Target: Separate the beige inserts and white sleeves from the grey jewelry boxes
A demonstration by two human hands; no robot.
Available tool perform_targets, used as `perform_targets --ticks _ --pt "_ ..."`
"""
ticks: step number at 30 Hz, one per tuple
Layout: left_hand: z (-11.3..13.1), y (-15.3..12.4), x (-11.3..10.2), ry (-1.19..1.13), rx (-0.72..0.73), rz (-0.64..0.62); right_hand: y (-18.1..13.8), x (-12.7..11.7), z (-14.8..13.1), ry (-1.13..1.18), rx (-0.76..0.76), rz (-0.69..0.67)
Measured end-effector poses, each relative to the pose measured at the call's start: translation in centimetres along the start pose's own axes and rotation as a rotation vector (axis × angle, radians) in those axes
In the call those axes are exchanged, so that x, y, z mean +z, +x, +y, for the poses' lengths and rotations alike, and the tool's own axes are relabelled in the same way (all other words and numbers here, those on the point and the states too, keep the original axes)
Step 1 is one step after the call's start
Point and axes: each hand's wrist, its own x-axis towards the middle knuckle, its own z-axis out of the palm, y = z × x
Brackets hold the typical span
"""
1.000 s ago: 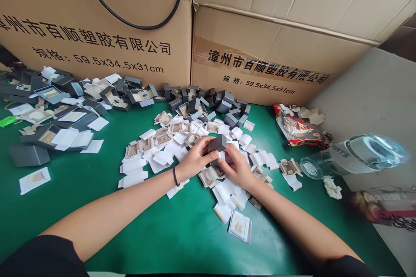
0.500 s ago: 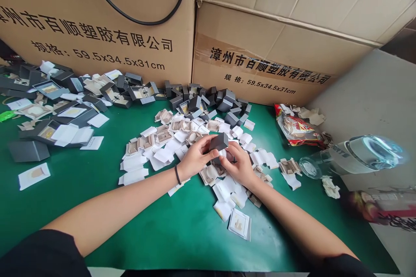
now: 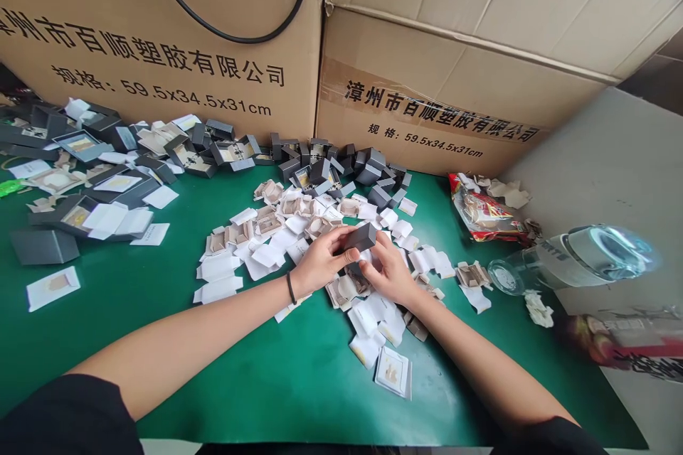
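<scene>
A small dark grey cardboard box is held above the middle of the green table, between both hands. My left hand is closed round its left side, thumb along the near face. My right hand is closed at the right end, fingers bent against the box and thumb just below it. A bit of white shows between the right thumb and the box; I cannot make out whether it belongs to the box. Under and around the hands lies a heap of white and beige folded paper inserts.
Many open dark grey boxes are piled along the back, below large cartons. A flat white insert lies near the front. On the right are a red snack bag, a clear bottle and crumpled tissue.
The dark grey box is tipped slightly lower and to the right, and the right fingers have shifted against its end. Both hands stay on it, in nearly the same place.
</scene>
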Motion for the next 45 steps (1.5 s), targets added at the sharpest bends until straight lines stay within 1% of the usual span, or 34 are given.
perform_targets --ticks 4,6,10,13,20,24,28,31,37,42,45 --pt "-0.1 0.0 -0.1 0.02 -0.002 -0.017 0.1 -0.2 0.0 0.06 -0.018 -0.092" --pt "-0.1 0.1 -0.1 0.022 0.002 -0.019 0.0 -0.3 -0.1 0.071 -0.007 -0.102" --pt "-0.3 0.3 -0.3 0.002 0.018 -0.029 -0.4 0.0 -0.4 0.018 0.031 -0.01" --pt "-0.3 0.4 -0.4 -0.003 0.026 -0.019 -0.7 0.3 -0.4 -0.013 0.005 0.063" --pt "0.1 0.0 -0.1 -0.035 -0.027 0.061 -0.9 0.5 0.1 -0.127 -0.082 0.14" --pt "0.2 0.0 0.0 -0.047 -0.053 0.09 -0.9 0.4 0.0 -0.153 -0.113 0.133" --pt "-0.1 0.1 -0.1 0.028 0.01 0.048 -1.1 0.5 0.0 -0.138 -0.093 0.099" --pt "-0.3 0.1 -0.2 0.125 0.051 -0.003 -1.1 0.6 -0.1 -0.123 -0.085 0.109" --pt "-0.1 -0.4 -0.1 0.266 0.059 -0.11 -1.0 0.3 -0.5 -0.076 -0.072 0.209" --pt "0.3 -0.5 0.1 0.341 0.097 -0.142 -0.9 0.0 -0.7 -0.026 0.024 0.267" --pt "0.5 -0.6 0.1 0.373 0.075 -0.149 -1.1 0.2 -0.4 0.005 0.078 0.343"
